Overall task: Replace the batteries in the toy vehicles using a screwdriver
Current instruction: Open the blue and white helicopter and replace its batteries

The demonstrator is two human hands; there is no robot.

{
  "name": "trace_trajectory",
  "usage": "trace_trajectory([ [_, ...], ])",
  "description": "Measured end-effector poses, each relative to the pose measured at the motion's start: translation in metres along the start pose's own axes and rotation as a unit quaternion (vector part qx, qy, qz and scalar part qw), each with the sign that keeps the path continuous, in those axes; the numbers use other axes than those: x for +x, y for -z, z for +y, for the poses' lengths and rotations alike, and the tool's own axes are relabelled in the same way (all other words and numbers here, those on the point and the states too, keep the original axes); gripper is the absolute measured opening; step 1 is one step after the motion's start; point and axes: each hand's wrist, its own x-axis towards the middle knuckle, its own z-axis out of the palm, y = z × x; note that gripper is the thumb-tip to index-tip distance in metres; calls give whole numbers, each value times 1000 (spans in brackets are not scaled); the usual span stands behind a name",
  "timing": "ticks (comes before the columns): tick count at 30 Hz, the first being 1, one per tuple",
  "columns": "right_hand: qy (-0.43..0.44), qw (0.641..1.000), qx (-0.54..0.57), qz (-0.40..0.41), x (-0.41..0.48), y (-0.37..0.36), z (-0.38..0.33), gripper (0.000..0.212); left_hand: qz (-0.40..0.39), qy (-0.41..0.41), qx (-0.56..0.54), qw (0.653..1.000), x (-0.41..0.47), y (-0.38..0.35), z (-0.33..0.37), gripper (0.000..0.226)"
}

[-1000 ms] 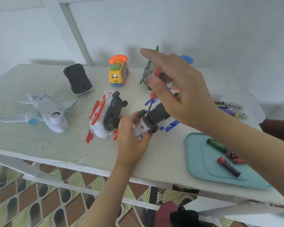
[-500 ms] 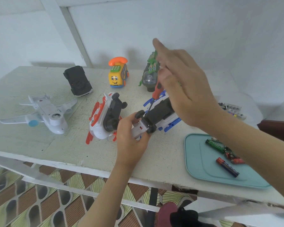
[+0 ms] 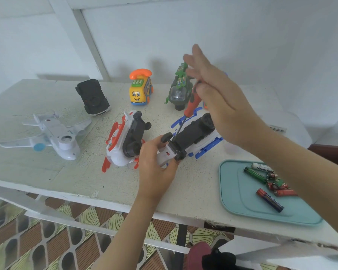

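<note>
— So, where is the toy being worked on?

— Middle of the table, towards the front edge. The white-and-blue toy vehicle lies belly up, with its black underside facing the ceiling. The left hand grips its near end, fingers curled round the white nose, thumb beside a small front wheel.

— And the other hand?

— The right hand is above the vehicle's far end. It pinches the top of the screwdriver, the one with the orange-red handle, between thumb and a finger. The other fingers fan out straight and look blurred. The shaft slants down to the left, and its tip meets the black underside close to the left thumb.

— What's around it?

— Just to the left lies a white-and-red toy, right against the left hand; whether they touch I can't tell. Further left is a white plane. At the back stand a black car, a yellow telephone bus and a green helicopter, the last partly behind the right hand. On the right, a teal tray holds loose batteries, green and red ones, some hidden by the right forearm.
</note>
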Motion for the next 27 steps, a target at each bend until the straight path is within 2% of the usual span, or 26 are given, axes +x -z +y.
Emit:
trace_trajectory([
  [2, 3, 999, 46, -2, 0, 3, -1, 53, -1, 0, 0, 1000, 0, 0, 0, 44],
  [4, -17, 995, 86, 46, -1, 2, -1, 52, -3, -3, -2, 1000, 0, 0, 0, 44],
  [6, -26, 994, 54, 90, -3, 0, 2, 49, -4, -4, -4, 1000, -1, 1, 0, 44],
  [8, -28, 994, 16, 101, -3, 1, 5, 42, -4, -2, -3, 1000, 0, 1, 1, 44],
  [12, -40, 995, 81, 40, -2, 8, 1, 43, -7, 1, 4, 1000, 0, 0, 0, 44],
  [15, -47, 989, 130, 59, -1, 8, 1, 38, -8, 5, 2, 1000, 0, 0, 0, 44],
  [20, -59, 991, 28, 113, -1, 6, 6, 29, -5, 4, -2, 1000, 0, 0, 1, 43],
  [24, -43, 991, 117, 51, 2, 12, 2, 42, -5, 6, 0, 1000, 0, 0, -1, 43],
  [27, -15, 991, 125, 43, 2, 13, 3, 39, -3, 4, 5, 1000, 0, 1, -2, 44],
])
